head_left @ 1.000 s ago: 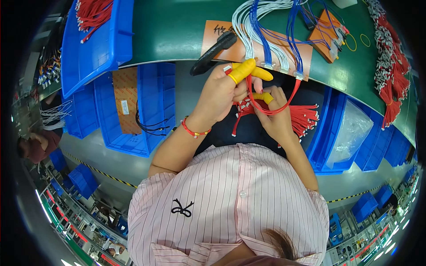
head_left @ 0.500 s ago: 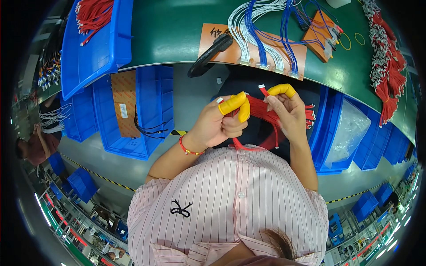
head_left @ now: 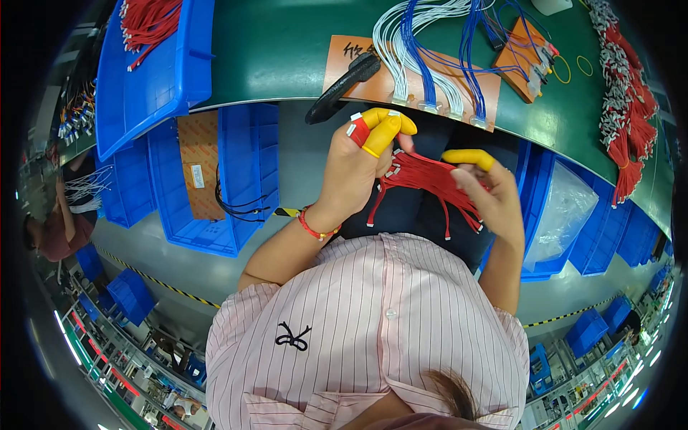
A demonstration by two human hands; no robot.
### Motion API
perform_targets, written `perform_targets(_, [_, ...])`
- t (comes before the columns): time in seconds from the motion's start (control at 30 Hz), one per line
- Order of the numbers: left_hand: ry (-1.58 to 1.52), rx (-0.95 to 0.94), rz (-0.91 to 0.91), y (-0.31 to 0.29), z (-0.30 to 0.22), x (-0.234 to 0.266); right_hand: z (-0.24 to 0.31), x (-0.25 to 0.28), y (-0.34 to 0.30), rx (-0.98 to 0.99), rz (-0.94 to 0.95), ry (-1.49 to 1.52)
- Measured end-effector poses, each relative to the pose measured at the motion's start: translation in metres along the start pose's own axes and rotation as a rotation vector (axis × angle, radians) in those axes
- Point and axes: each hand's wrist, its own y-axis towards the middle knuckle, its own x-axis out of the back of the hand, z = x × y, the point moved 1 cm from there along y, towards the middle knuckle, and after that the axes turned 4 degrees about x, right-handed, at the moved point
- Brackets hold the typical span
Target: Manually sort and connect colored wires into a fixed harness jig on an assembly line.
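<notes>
Left hand, with yellow finger cots, is pinching closed on one end of a bundle of red wires; right hand is cupping half-open under the other end, below the near edge of the green bench, where blue-and-white harnesses are lying

You are in a factory assembly hall for wire harnesses. Just beyond your hands runs a green workbench with blue and white wire looms. Blue plastic bins of red wires surround you, and floor tape lies below.
</notes>
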Motion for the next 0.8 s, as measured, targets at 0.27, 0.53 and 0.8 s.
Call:
perform_targets(0.27, [0.060,-0.061,-0.079,0.007,0.001,-0.003,-0.027,0.029,-0.014,0.064,-0.218,0.748])
perform_targets(0.53, [0.168,-0.135,-0.149,0.010,0.001,-0.007,-0.013,-0.015,0.007,0.137,-0.221,0.448])
perform_targets(0.8, [-0.190,0.077,0.046,0.010,-0.005,0.004,-0.002,-0.016,0.019,0.138,-0.307,0.409])
